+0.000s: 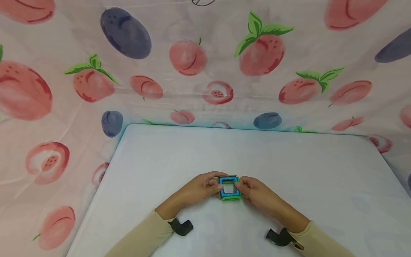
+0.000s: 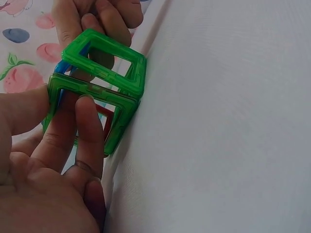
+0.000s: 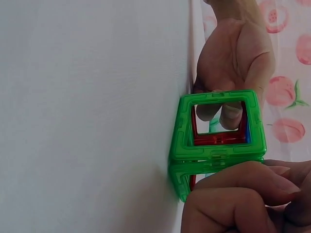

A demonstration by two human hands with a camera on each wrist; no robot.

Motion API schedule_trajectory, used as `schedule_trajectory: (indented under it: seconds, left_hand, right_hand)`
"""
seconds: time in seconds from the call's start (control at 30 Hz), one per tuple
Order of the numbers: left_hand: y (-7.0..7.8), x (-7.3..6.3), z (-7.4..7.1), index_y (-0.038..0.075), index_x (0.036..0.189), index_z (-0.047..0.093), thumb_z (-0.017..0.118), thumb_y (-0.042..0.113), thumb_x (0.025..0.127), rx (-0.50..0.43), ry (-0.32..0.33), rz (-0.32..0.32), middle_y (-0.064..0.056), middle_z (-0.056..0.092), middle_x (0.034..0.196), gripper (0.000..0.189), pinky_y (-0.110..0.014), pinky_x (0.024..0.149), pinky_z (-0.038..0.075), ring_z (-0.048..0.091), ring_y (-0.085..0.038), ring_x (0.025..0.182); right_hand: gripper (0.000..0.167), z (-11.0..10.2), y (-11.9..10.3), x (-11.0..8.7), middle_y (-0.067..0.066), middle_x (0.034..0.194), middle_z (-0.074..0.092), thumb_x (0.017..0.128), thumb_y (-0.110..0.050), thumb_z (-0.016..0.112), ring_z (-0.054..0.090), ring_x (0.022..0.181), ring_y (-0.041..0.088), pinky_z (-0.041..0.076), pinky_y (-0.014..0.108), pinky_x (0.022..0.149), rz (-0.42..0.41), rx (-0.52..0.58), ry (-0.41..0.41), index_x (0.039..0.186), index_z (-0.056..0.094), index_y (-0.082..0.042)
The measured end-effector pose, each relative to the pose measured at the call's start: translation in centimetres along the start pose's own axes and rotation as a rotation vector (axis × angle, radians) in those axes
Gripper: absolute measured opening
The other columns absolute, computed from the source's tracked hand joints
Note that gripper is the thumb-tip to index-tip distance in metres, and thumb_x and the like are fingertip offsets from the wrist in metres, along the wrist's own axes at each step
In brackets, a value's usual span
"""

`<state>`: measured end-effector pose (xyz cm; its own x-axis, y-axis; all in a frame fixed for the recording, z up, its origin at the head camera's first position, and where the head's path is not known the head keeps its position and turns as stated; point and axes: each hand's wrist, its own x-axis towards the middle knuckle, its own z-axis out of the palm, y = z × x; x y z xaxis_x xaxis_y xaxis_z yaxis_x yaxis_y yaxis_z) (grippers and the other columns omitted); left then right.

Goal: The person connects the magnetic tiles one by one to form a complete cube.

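Observation:
Both hands hold a small cube of see-through magnetic tiles between them, low over the white table. Its top in the head view is a blue square tile (image 1: 230,195) with an open middle. Green square tiles (image 2: 102,70) form sides, and a red tile (image 3: 218,140) shows through the opening in the right wrist view. My left hand (image 1: 200,187) grips the cube's left side with thumb and fingers, two fingertips lying over a green tile's opening. On the opposite side my right hand (image 1: 258,192) pinches it, thumb on the blue tile; its other fingers are partly hidden.
The white tabletop (image 1: 179,150) spreads around the hands. Behind it and at the left hangs a fruit-print cloth (image 1: 154,107). Black straps with curved ends (image 1: 182,227) sit at both wrists, next to beige sleeves (image 1: 141,232).

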<state>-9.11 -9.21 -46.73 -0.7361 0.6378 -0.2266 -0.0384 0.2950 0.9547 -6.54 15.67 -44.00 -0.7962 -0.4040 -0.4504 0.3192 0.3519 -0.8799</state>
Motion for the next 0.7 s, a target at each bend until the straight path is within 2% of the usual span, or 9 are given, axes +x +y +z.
schedule_trajectory:
  seconds: [0.23,0.37,0.5,0.7]
  left_hand:
    - [-0.04,-0.03,0.02,0.031,0.145,0.052,0.060,0.033,0.104,-0.020,0.000,-0.005,0.004,0.074,0.095,0.042,-0.032,0.098,0.041,0.060,-0.010,0.096]
    - [-0.02,0.02,0.03,0.031,0.144,0.053,0.060,0.034,0.104,-0.016,0.006,-0.004,0.006,0.075,0.095,0.041,-0.033,0.099,0.041,0.061,-0.010,0.098]
    - [0.08,0.00,0.05,0.031,0.144,0.054,0.060,0.033,0.104,-0.030,0.005,-0.005,0.005,0.075,0.095,0.040,-0.033,0.101,0.041,0.063,-0.010,0.099]
    - [0.24,-0.05,0.12,0.030,0.143,0.054,0.061,0.031,0.104,-0.062,0.006,-0.019,0.002,0.075,0.097,0.040,-0.032,0.100,0.042,0.063,-0.011,0.100]
  right_hand:
    - [0.035,-0.16,0.09,-0.05,-0.001,0.069,0.035,0.111,-0.026,0.044,0.028,0.058,0.013,0.025,0.024,0.053,0.010,0.044,-0.057,0.121,0.052,0.006]
    - [0.037,-0.17,-0.05,-0.17,-0.001,0.070,0.034,0.111,-0.028,0.044,0.027,0.059,0.013,0.026,0.022,0.053,0.022,0.039,-0.060,0.124,0.053,0.005]
    - [0.038,-0.24,-0.19,-0.29,-0.001,0.071,0.035,0.111,-0.030,0.044,0.028,0.059,0.013,0.027,0.023,0.052,0.028,0.041,-0.059,0.124,0.053,0.005]
    - [0.037,-0.44,-0.20,-0.43,0.000,0.069,0.040,0.110,-0.032,0.046,0.032,0.056,0.013,0.028,0.024,0.051,0.031,0.059,-0.062,0.110,0.053,0.004]
